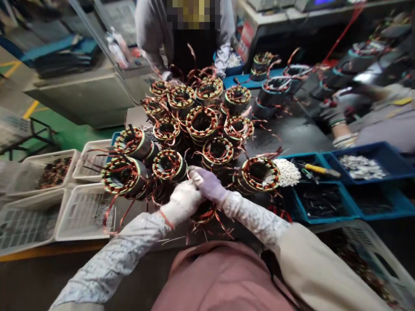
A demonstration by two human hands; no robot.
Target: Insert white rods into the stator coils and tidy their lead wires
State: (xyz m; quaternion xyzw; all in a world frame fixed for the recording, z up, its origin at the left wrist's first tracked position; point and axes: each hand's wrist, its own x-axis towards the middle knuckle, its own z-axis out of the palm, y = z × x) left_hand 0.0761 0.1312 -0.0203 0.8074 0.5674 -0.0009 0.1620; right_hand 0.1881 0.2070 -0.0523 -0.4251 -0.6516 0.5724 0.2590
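Observation:
My left hand (184,201), in a white glove with an orange band at the wrist, meets my right hand (210,185), in a purple glove, over a motor stator (205,212) at the table's near edge. The fingers of both hands are closed together. What lies between them is too small and blurred to make out, though copper wire ends show close by. Beyond my fingertips stand more stators with copper windings, among them one upright stator (218,153) and a tilted one (125,176) to the left. Another stator (257,173) stands to the right.
White plastic baskets (86,211) stand at the left. Blue bins (327,201) with black pieces, a pile of white pieces (287,172) and a yellow-handled tool (320,169) are at the right. A co-worker (194,47) stands opposite; another person's gloved hand (333,114) works at right.

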